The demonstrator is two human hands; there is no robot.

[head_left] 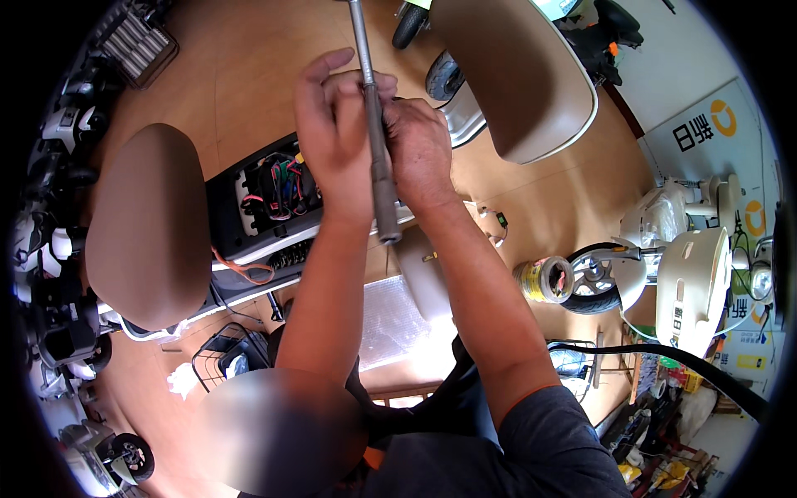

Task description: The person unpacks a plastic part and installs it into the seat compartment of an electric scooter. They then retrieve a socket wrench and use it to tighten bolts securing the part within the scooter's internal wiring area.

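A long metal bar tool [380, 166], thin at its far part and thicker at the near end, passes between my two hands above the scooter. My left hand [336, 137] curls its fingers behind the bar, with one finger raised at the left. Pressed against the bar's right side is my right hand [419, 145], its fingers bent inward; what they close on is hidden. Below and left of the hands lies an uncovered scooter body [224, 220] with a dark compartment. Bundled coloured wires [286, 184] show inside it. A brown seat [149, 224] adjoins its left end.
A large brown-and-cream panel [519, 75] stands at the upper right. A jar [544, 280] with a yellow label sits near a wheel [594, 282] at right. A black basket [228, 357] is at lower left. Several scooters [62, 224] line the left edge.
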